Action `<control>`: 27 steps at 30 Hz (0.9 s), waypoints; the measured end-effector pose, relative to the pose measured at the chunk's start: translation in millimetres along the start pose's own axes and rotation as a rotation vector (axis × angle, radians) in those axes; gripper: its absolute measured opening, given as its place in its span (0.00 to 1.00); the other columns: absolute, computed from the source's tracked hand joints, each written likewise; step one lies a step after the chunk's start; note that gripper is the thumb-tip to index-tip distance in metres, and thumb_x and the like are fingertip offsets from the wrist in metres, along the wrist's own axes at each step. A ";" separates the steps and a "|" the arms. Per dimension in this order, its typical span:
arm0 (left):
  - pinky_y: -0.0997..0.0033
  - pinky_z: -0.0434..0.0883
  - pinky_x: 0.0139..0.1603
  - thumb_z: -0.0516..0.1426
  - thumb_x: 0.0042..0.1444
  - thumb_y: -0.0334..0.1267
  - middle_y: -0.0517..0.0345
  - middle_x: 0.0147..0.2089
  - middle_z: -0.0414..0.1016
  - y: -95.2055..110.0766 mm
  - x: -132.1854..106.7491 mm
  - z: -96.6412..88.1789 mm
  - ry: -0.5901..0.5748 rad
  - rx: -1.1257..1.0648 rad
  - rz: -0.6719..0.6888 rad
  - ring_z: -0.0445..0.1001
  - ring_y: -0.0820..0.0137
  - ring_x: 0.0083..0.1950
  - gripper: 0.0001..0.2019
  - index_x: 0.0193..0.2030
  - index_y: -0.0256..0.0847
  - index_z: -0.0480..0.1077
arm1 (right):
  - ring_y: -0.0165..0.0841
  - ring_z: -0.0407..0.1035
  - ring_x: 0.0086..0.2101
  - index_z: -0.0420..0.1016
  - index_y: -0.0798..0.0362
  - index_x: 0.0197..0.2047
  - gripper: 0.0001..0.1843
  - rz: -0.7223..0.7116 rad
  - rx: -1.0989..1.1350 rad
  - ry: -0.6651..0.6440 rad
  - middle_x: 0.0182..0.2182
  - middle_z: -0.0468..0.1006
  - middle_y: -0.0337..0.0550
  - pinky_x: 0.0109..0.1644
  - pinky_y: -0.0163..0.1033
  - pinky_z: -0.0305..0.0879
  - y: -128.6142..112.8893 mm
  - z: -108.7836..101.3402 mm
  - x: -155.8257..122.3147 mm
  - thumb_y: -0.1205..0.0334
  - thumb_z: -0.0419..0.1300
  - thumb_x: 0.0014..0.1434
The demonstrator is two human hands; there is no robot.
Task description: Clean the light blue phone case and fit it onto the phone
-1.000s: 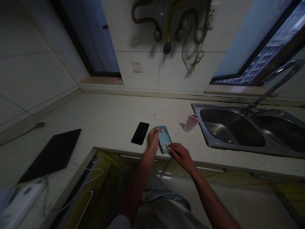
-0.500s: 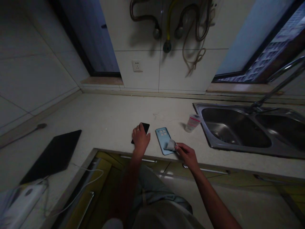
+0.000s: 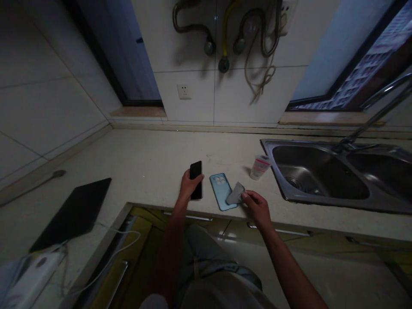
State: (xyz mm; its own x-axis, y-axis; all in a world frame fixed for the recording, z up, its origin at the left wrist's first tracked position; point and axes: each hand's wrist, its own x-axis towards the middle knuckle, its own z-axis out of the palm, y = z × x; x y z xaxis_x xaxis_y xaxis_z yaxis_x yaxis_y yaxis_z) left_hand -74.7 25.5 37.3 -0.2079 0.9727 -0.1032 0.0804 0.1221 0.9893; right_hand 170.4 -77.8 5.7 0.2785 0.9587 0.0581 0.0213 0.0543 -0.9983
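My left hand is closed around a dark smartphone, with the thumb across its front and the fingers along its left side. Between my hands a light blue phone case with camera cutouts lies on the counter. My right hand pinches a small grey cloth by its right corner. The cloth hangs over the lower right part of the case; whether the two touch I cannot tell. A clear plastic cup with a pink band stands beyond my right hand.
A double steel sink with a faucet is set in the counter on the right. On the left lie a flat black panel, a white box and a white cable. Hoses hang on the wall.
My left hand has shifted from lying over the phone to gripping its left side, and the phone now points more straight ahead. The cloth has risen slightly and spread out in my right hand.
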 end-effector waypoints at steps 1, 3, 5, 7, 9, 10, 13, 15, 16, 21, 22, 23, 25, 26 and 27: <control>0.73 0.63 0.31 0.65 0.43 0.44 0.55 0.35 0.70 1.2 -2.8 3.4 -0.084 -0.253 -0.122 0.66 0.72 0.30 0.23 0.45 0.38 0.66 | 0.34 0.70 0.33 0.80 0.57 0.37 0.23 -0.005 0.005 0.021 0.32 0.78 0.46 0.41 0.39 0.68 -3.2 0.3 3.3 0.43 0.66 0.52; 0.76 0.53 0.22 0.60 0.46 0.48 0.58 0.29 0.66 4.2 -10.1 11.6 -0.310 -0.648 -0.362 0.56 0.77 0.22 0.19 0.39 0.37 0.64 | 0.33 0.69 0.33 0.79 0.58 0.38 0.24 -0.026 0.013 0.072 0.33 0.78 0.46 0.40 0.39 0.67 -10.0 1.3 12.4 0.43 0.66 0.52; 0.75 0.54 0.21 0.55 0.50 0.50 0.52 0.31 0.68 6.2 -18.6 20.9 -0.483 -0.862 -0.482 0.59 0.75 0.22 0.18 0.38 0.35 0.65 | 0.33 0.68 0.32 0.78 0.59 0.39 0.25 -0.057 0.025 0.141 0.33 0.77 0.46 0.39 0.38 0.67 -17.7 2.9 23.8 0.43 0.65 0.53; 0.72 0.63 0.25 0.52 0.52 0.50 0.42 0.38 0.73 6.0 -26.3 30.5 -0.527 -0.960 -0.547 0.69 0.68 0.29 0.22 0.44 0.32 0.68 | 0.33 0.69 0.33 0.78 0.60 0.40 0.24 -0.121 0.031 0.202 0.34 0.77 0.46 0.40 0.38 0.67 -26.6 5.8 35.0 0.44 0.65 0.54; 0.67 0.69 0.33 0.51 0.52 0.48 0.37 0.45 0.74 4.3 -31.8 39.9 -0.552 -1.032 -0.604 0.75 0.61 0.38 0.25 0.50 0.30 0.69 | 0.34 0.71 0.36 0.78 0.59 0.42 0.22 -0.231 -0.011 0.223 0.36 0.78 0.47 0.43 0.40 0.68 -36.3 10.8 43.1 0.46 0.63 0.57; 0.64 0.71 0.36 0.51 0.51 0.47 0.36 0.47 0.74 3.7 -33.6 44.4 -0.569 -1.063 -0.620 0.76 0.58 0.42 0.26 0.51 0.29 0.69 | 0.35 0.72 0.38 0.78 0.59 0.44 0.21 -0.298 -0.057 0.212 0.39 0.79 0.48 0.45 0.41 0.69 -41.0 14.5 45.3 0.48 0.62 0.59; 0.56 0.72 0.45 0.51 0.46 0.41 0.37 0.48 0.75 5.1 -36.5 56.8 -0.527 -1.068 -0.647 0.76 0.53 0.47 0.28 0.53 0.29 0.69 | 0.38 0.72 0.50 0.77 0.57 0.50 0.17 -0.538 -0.267 0.034 0.51 0.77 0.51 0.57 0.45 0.67 -49.3 31.9 44.9 0.55 0.56 0.66; 0.53 0.72 0.50 0.51 0.49 0.41 0.38 0.47 0.75 8.5 -38.1 63.9 -0.435 -1.010 -0.690 0.76 0.53 0.49 0.25 0.53 0.30 0.69 | 0.39 0.68 0.56 0.77 0.57 0.51 0.17 -0.671 -0.449 -0.145 0.57 0.73 0.53 0.62 0.48 0.63 -47.2 47.7 40.4 0.58 0.52 0.68; 0.52 0.71 0.53 0.49 0.54 0.43 0.39 0.47 0.76 9.7 -39.2 66.8 -0.414 -0.991 -0.708 0.76 0.53 0.50 0.24 0.54 0.31 0.69 | 0.41 0.65 0.59 0.77 0.57 0.52 0.18 -0.703 -0.544 -0.236 0.59 0.70 0.54 0.64 0.50 0.62 -43.7 55.9 37.6 0.59 0.50 0.69; 0.44 0.66 0.59 0.40 0.60 0.70 0.38 0.50 0.75 -0.3 -43.0 70.0 -0.558 -1.094 -0.673 0.72 0.51 0.57 0.41 0.60 0.34 0.67 | 0.48 0.44 0.69 0.65 0.65 0.66 0.28 -0.816 -0.839 -0.483 0.66 0.57 0.61 0.70 0.60 0.47 -17.3 81.4 22.6 0.58 0.53 0.67; 0.45 0.66 0.60 0.40 0.60 0.70 0.36 0.52 0.74 -4.2 -42.4 68.0 -0.566 -1.115 -0.638 0.72 0.51 0.58 0.43 0.61 0.32 0.66 | 0.49 0.44 0.69 0.64 0.65 0.66 0.29 -0.833 -0.860 -0.483 0.67 0.56 0.61 0.70 0.60 0.47 -13.1 80.9 19.9 0.57 0.54 0.68; 0.47 0.66 0.60 0.40 0.60 0.70 0.34 0.52 0.74 -7.5 -41.3 65.5 -0.564 -1.132 -0.601 0.71 0.52 0.59 0.44 0.61 0.29 0.66 | 0.49 0.45 0.69 0.63 0.65 0.67 0.30 -0.847 -0.875 -0.480 0.67 0.56 0.61 0.70 0.60 0.48 -9.5 78.6 17.5 0.55 0.54 0.68; 0.53 0.66 0.62 0.40 0.62 0.68 0.33 0.53 0.73 -10.8 -38.3 60.3 -0.574 -1.150 -0.572 0.71 0.54 0.59 0.45 0.62 0.24 0.65 | 0.50 0.48 0.68 0.63 0.65 0.67 0.31 -0.857 -0.897 -0.471 0.67 0.56 0.62 0.69 0.60 0.50 -4.1 70.0 14.0 0.53 0.54 0.68; 0.55 0.66 0.62 0.40 0.63 0.67 0.33 0.53 0.73 -10.4 -36.9 58.2 -0.575 -1.148 -0.574 0.72 0.55 0.58 0.44 0.61 0.22 0.65 | 0.50 0.49 0.68 0.62 0.65 0.67 0.32 -0.855 -0.908 -0.464 0.67 0.55 0.62 0.69 0.60 0.51 -2.0 64.8 13.1 0.51 0.54 0.68; 0.57 0.66 0.62 0.40 0.63 0.66 0.33 0.52 0.74 -8.9 -36.0 56.8 -0.576 -1.138 -0.584 0.73 0.56 0.57 0.44 0.61 0.21 0.65 | 0.50 0.49 0.67 0.62 0.67 0.67 0.33 -0.848 -0.918 -0.455 0.67 0.54 0.63 0.69 0.59 0.51 -0.1 59.8 12.9 0.50 0.53 0.69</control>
State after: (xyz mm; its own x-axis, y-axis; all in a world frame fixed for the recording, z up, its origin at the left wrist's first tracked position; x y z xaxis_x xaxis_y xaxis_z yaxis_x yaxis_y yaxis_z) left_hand -12.5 0.7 26.4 0.5091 0.8149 -0.2769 -0.7592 0.5768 0.3016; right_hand 116.6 -48.8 6.2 -0.4832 0.7387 0.4699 0.7134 0.6434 -0.2777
